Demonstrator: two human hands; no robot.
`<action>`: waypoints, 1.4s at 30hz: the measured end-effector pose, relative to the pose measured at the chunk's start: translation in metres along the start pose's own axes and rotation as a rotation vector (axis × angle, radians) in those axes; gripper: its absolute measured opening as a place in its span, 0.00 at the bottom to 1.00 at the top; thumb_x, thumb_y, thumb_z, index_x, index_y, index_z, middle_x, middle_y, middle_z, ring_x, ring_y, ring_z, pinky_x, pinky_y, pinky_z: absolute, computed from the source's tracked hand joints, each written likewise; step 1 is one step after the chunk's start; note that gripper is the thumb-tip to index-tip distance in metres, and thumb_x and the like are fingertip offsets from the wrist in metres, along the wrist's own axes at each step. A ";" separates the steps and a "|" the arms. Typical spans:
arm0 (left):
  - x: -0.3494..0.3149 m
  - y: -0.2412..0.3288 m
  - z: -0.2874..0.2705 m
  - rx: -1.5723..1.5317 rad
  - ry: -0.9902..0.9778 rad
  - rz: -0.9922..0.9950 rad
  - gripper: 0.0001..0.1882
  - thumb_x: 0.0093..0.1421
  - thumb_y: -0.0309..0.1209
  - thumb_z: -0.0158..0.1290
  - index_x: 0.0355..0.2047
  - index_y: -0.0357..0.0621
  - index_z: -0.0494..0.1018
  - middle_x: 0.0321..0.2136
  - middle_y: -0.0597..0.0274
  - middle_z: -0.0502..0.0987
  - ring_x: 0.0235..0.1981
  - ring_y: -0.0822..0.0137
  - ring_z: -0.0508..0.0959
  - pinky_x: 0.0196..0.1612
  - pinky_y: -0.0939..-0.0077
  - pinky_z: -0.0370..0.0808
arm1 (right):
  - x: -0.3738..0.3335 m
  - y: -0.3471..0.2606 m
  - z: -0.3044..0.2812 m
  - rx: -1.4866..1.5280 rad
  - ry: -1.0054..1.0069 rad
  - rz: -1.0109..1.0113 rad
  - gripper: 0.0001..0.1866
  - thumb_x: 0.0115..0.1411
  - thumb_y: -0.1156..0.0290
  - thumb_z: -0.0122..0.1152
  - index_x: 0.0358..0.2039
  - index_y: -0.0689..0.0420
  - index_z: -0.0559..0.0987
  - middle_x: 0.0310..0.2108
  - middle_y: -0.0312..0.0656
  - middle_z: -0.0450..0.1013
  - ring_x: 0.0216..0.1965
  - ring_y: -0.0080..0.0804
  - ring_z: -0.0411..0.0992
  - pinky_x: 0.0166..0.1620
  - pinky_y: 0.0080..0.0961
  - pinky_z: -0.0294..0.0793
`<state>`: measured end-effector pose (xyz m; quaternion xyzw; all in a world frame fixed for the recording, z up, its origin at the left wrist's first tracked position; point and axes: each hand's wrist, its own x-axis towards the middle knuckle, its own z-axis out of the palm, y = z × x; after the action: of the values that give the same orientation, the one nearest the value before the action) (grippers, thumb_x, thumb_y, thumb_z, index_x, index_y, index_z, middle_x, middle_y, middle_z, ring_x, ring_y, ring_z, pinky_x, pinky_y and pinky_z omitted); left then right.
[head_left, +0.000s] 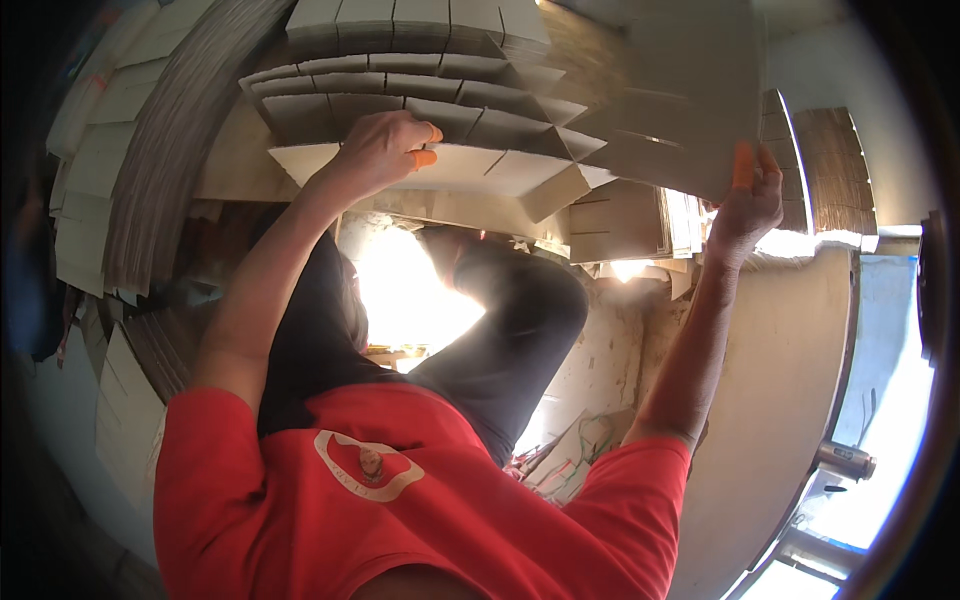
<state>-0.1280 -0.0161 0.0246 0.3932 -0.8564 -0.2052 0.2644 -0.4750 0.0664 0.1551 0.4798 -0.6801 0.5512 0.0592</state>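
Note:
Below the far edge of the view stands a cardboard partition (pixel 515 172) of slotted grey-brown strips, several long ones crossed by a strip at the right. My left hand (pixel 378 150) is closed at the nearest long strip, with orange finger covers on thumb and finger pinching its upper edge. On the right, my right hand (pixel 745 205) grips the lower right corner of a large slotted cardboard sheet (pixel 690 90). Orange covers that hand's fingertip too. The sheet is held up beside the partition's right end and is partly blurred.
Tall stacks of cardboard strips (pixel 165 150) stand at the left. More slotted pieces (pixel 420 25) lie behind the partition. Another cardboard stack (pixel 838 165) is at the far right. Bright light glares between my legs (pixel 520 320).

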 end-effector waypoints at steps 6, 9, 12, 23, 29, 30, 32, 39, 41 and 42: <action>0.003 -0.006 0.006 -0.015 0.016 0.051 0.08 0.51 0.27 0.60 0.32 0.39 0.78 0.26 0.52 0.78 0.27 0.56 0.78 0.30 0.67 0.74 | -0.017 -0.020 0.038 0.002 -0.238 -0.268 0.11 0.58 0.73 0.64 0.41 0.59 0.81 0.44 0.38 0.78 0.39 0.13 0.73 0.41 0.12 0.72; 0.003 -0.006 0.006 -0.026 0.025 0.073 0.07 0.50 0.26 0.60 0.31 0.39 0.78 0.26 0.52 0.78 0.27 0.57 0.78 0.29 0.67 0.73 | -0.026 -0.021 0.053 0.039 -0.318 -0.268 0.10 0.58 0.73 0.63 0.41 0.61 0.80 0.47 0.42 0.76 0.40 0.15 0.74 0.42 0.14 0.73; 0.003 -0.006 0.006 -0.038 0.026 0.066 0.07 0.50 0.26 0.59 0.31 0.39 0.78 0.26 0.52 0.78 0.27 0.56 0.78 0.29 0.66 0.73 | -0.034 -0.022 0.064 0.037 -0.352 -0.277 0.10 0.58 0.74 0.62 0.40 0.63 0.79 0.47 0.42 0.76 0.42 0.19 0.75 0.43 0.16 0.73; 0.006 -0.004 0.001 -0.062 0.119 0.115 0.08 0.49 0.24 0.59 0.32 0.38 0.78 0.29 0.50 0.78 0.30 0.53 0.78 0.33 0.65 0.74 | -0.039 -0.034 0.066 0.025 -0.562 -0.195 0.22 0.52 0.73 0.68 0.49 0.61 0.76 0.49 0.42 0.75 0.37 0.18 0.75 0.39 0.17 0.75; 0.026 -0.024 -0.010 0.197 0.253 0.106 0.10 0.48 0.21 0.58 0.34 0.37 0.77 0.32 0.50 0.78 0.33 0.50 0.77 0.38 0.63 0.74 | -0.042 -0.031 0.067 0.040 -0.578 -0.186 0.30 0.50 0.73 0.70 0.56 0.57 0.72 0.44 0.44 0.77 0.37 0.18 0.75 0.39 0.18 0.76; 0.026 -0.026 -0.011 0.237 0.173 0.038 0.10 0.48 0.20 0.58 0.34 0.37 0.77 0.32 0.50 0.78 0.34 0.50 0.77 0.39 0.63 0.74 | -0.042 -0.032 0.067 0.043 -0.588 -0.157 0.31 0.50 0.73 0.70 0.56 0.56 0.72 0.43 0.44 0.78 0.37 0.18 0.75 0.40 0.19 0.76; 0.026 -0.029 -0.010 0.135 0.130 -0.004 0.09 0.48 0.19 0.56 0.33 0.36 0.76 0.32 0.49 0.77 0.34 0.50 0.77 0.38 0.63 0.74 | -0.041 -0.031 0.069 0.092 -0.571 -0.174 0.31 0.51 0.73 0.70 0.57 0.55 0.71 0.42 0.44 0.78 0.37 0.18 0.75 0.40 0.18 0.76; 0.025 -0.023 -0.010 0.073 0.088 -0.071 0.05 0.49 0.19 0.54 0.29 0.35 0.74 0.29 0.48 0.76 0.34 0.49 0.77 0.37 0.62 0.73 | -0.037 -0.028 0.074 0.031 -0.620 -0.213 0.32 0.51 0.74 0.69 0.58 0.55 0.70 0.41 0.43 0.79 0.35 0.18 0.75 0.38 0.18 0.76; 0.026 -0.024 -0.009 0.080 0.079 -0.071 0.05 0.49 0.19 0.54 0.28 0.35 0.73 0.28 0.48 0.75 0.33 0.49 0.77 0.36 0.62 0.73 | -0.029 -0.030 0.074 0.025 -0.681 -0.218 0.32 0.52 0.75 0.68 0.58 0.55 0.69 0.42 0.44 0.78 0.36 0.19 0.75 0.37 0.19 0.76; 0.026 -0.026 -0.009 0.085 0.074 -0.072 0.04 0.49 0.19 0.55 0.28 0.35 0.73 0.28 0.47 0.75 0.33 0.49 0.77 0.36 0.62 0.73 | -0.027 -0.033 0.075 0.041 -0.711 -0.200 0.32 0.52 0.75 0.68 0.59 0.55 0.69 0.42 0.44 0.78 0.35 0.19 0.75 0.36 0.19 0.75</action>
<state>-0.1224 -0.0529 0.0244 0.4419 -0.8392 -0.1636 0.2714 -0.4031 0.0245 0.1329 0.7066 -0.5967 0.3549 -0.1368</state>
